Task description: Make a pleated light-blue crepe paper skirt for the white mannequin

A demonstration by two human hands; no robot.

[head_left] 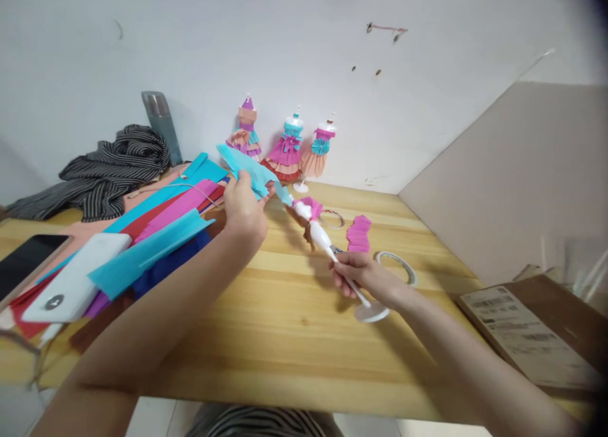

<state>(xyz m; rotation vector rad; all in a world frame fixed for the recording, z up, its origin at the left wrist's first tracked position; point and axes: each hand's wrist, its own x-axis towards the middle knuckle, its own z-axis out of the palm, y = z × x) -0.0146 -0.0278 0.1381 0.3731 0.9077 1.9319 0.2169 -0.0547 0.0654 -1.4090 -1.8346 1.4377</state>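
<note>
Fingers of my right hand (358, 272) are wrapped round the thin stem of a small white dress form (320, 234), which is tilted with its round base toward me. Pink paper (311, 207) and a bit of light blue paper sit at its upper end. My left hand (244, 202) pinches a piece of light blue crepe paper (249, 170), held up beside the form's top end. Whether that paper touches the form, I cannot tell. A ruffled pink paper piece (358, 234) lies beyond my right hand, with a tape roll (396, 267) beside it.
Three dressed miniature forms (287, 139) stand against the wall. At left lie coloured paper sheets (156, 256), a white power bank (78, 275), a phone (31, 263), a striped cloth (118, 164) and a bottle (162, 126). A cardboard box (532, 335) is at right.
</note>
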